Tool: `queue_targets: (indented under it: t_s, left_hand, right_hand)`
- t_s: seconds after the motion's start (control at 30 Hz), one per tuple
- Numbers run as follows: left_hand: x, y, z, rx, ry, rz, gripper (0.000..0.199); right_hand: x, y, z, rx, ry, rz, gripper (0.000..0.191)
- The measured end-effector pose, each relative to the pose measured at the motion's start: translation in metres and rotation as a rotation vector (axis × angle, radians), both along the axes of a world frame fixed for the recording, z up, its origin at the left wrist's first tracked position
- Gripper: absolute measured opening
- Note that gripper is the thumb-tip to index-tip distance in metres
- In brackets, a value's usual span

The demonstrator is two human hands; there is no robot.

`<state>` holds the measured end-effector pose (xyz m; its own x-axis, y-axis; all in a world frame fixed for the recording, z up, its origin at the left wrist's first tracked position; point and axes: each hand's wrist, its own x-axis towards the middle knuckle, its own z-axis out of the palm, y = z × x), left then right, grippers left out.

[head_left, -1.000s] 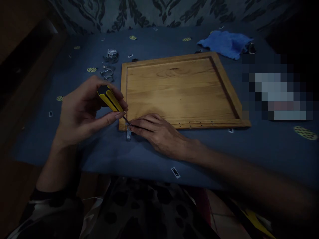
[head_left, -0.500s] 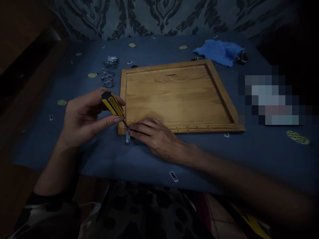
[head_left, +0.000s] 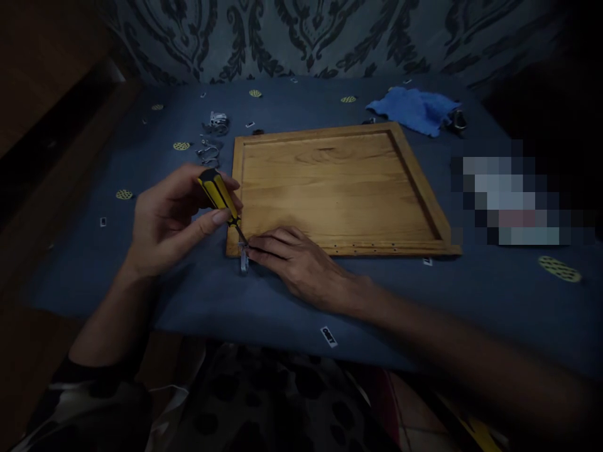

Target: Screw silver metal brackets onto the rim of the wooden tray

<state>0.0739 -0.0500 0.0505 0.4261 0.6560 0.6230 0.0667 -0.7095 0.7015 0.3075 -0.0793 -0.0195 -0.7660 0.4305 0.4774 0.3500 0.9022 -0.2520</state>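
A framed wooden panel lies on a dark blue patterned cloth. My left hand grips a yellow and black screwdriver between thumb and fingers, its shaft slanting down to the panel's near left corner. There the tip meets a small metal hinge, part of which juts past the panel's near edge. My right hand rests on that near edge, fingertips pressed together against the hinge. Whatever small part those fingertips may pinch is hidden. A row of small holes runs along the near rail, right of my right hand.
Loose metal hinges lie behind my left hand, beside the panel's far left corner. A crumpled blue cloth with a dark object at its edge is at the back right. A pixelated patch covers something at the right.
The view has shifted slightly, so the whole scene sits a little lower. My left hand's thumb has slid a little along the screwdriver, which stands a bit more upright. My right hand keeps its place.
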Motion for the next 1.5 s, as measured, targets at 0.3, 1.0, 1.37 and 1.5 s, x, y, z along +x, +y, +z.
queue_targets:
  t_s: [0.3, 1.0, 1.37, 1.5]
  left_hand:
    - [-0.0034, 0.0044, -0.0053, 0.058, -0.006, 0.091, 0.034]
    - [-0.0032, 0.0058, -0.0022, 0.068, 0.038, 0.043, 0.041]
    - [-0.0009, 0.0008, 0.0004, 0.021, 0.075, 0.012, 0.044]
    - [0.0012, 0.0026, -0.0011, 0.032, 0.09, 0.003, 0.036]
  right_hand:
    - [-0.0009, -0.0002, -0.0015, 0.037, 0.049, 0.006, 0.039]
    - [-0.0005, 0.0001, -0.0022, 0.022, 0.03, -0.003, 0.039]
    - [-0.0006, 0.0005, -0.0019, 0.013, 0.027, 0.009, 0.041]
    - [-0.0008, 0.0011, -0.0034, 0.0, 0.016, 0.006, 0.043]
